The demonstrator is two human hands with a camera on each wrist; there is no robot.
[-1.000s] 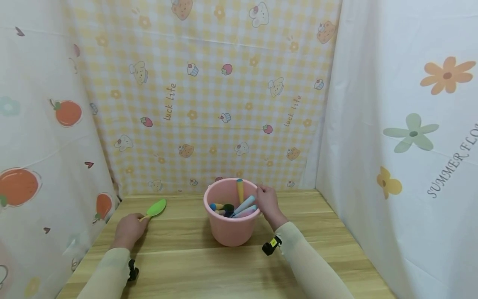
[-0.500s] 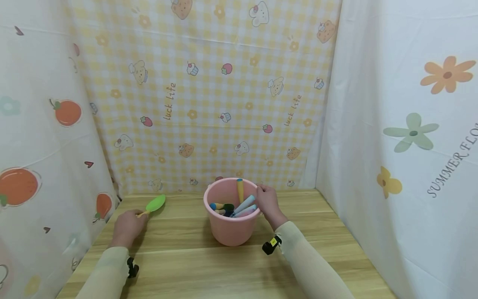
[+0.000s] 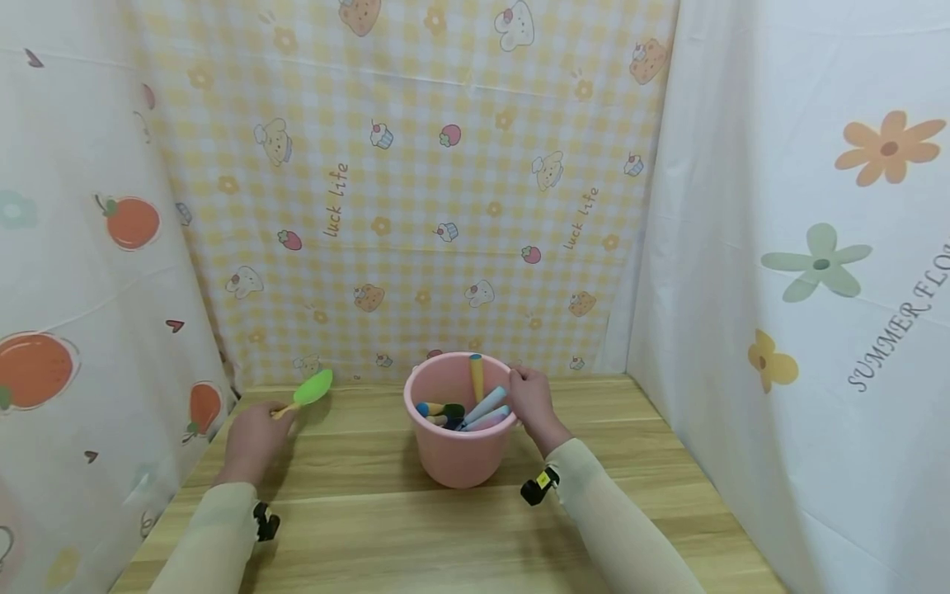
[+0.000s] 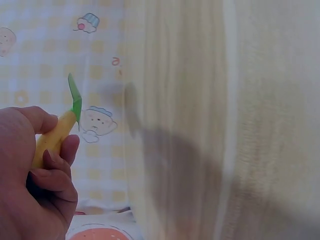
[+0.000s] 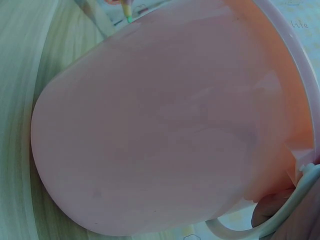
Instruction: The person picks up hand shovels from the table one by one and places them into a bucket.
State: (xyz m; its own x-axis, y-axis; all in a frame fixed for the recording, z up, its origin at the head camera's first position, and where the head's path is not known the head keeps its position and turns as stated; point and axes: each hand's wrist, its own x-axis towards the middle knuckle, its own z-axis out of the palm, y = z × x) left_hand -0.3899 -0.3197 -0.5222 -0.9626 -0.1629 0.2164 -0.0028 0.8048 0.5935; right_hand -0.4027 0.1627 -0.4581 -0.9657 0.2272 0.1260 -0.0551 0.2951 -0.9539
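Observation:
My left hand (image 3: 256,441) is at the left of the table, gripping the yellow handle of a small trowel (image 3: 314,386) with a bright green blade. The left wrist view shows the trowel (image 4: 59,137) with thumb and fingers curled round its handle; its blade is seen edge-on, above the table. My right hand (image 3: 536,404) pinches the right rim of an upright pink bucket (image 3: 460,462). Close up in the right wrist view, the bucket (image 5: 150,125) has a white carrying handle (image 5: 295,200) near my partly hidden fingers (image 5: 267,210).
Inside the bucket lie several tools: a yellow handle (image 3: 477,381) leans on the back wall, pale blue handles (image 3: 487,404) point right, and a dark green piece (image 3: 454,412) sits among them. A wooden table (image 3: 356,528) bears everything. Printed cloths (image 3: 416,206) enclose the back and sides.
My left hand has risen slightly and moved a little away from me with the trowel, whose blade now points up more. The right hand and the bucket stay in place.

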